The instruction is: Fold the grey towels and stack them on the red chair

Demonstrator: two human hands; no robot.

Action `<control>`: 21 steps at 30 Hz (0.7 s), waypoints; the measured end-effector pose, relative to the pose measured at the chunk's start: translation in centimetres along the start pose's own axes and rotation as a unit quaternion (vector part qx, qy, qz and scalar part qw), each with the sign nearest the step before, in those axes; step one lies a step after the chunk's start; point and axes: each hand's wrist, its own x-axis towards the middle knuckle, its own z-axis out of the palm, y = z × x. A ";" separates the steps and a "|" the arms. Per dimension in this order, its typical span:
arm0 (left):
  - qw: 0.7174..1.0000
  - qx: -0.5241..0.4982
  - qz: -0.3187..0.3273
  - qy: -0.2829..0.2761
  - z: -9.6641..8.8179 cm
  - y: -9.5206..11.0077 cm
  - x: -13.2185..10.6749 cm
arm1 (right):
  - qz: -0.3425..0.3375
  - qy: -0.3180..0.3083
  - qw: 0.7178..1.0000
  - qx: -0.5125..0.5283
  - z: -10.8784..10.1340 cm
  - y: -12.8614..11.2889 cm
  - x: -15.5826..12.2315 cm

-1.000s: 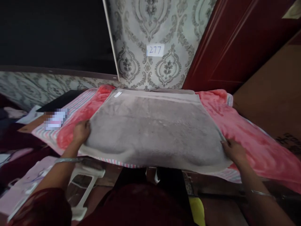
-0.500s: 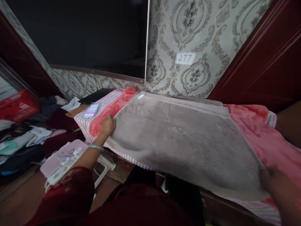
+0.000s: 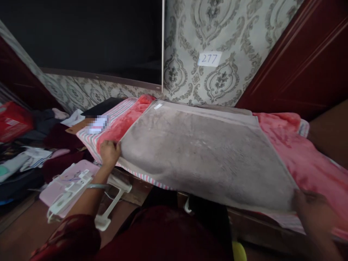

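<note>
A grey-brown towel (image 3: 206,152) lies spread flat over a pink fleece blanket (image 3: 304,159) on a raised surface. My left hand (image 3: 109,152) is closed on the towel's near left corner. My right hand (image 3: 310,206) grips the near right corner; its fingers are dim and partly under the cloth. A small white label (image 3: 158,106) shows at the towel's far left corner.
A striped sheet (image 3: 89,136) lies under the blanket. A white and pink folding stand (image 3: 73,183) sits low on the left. Clothes are piled (image 3: 24,159) on the left beside a red box (image 3: 12,121). Patterned wall with a "277" tag (image 3: 208,58) and a dark red door (image 3: 299,61) stand behind.
The view has swung left and tilted. Both hands kept hold of the towel's near corners; the near edge has shifted slightly toward me.
</note>
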 end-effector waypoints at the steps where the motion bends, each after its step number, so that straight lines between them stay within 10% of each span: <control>1: 1.000 -0.029 -0.010 -0.003 0.1 -0.5 -0.3 | 0.046 -0.012 0.998 0.041 -0.5 -0.2 -0.7; 11: 0.922 -0.352 -0.157 -0.036 2.3 -3.3 -1.9 | 0.207 -0.065 0.947 0.235 -0.3 0.5 -5.0; 21: 0.985 -0.068 -0.147 -0.051 2.4 -2.7 -3.3 | 0.115 0.069 0.982 0.137 2.5 2.5 -4.0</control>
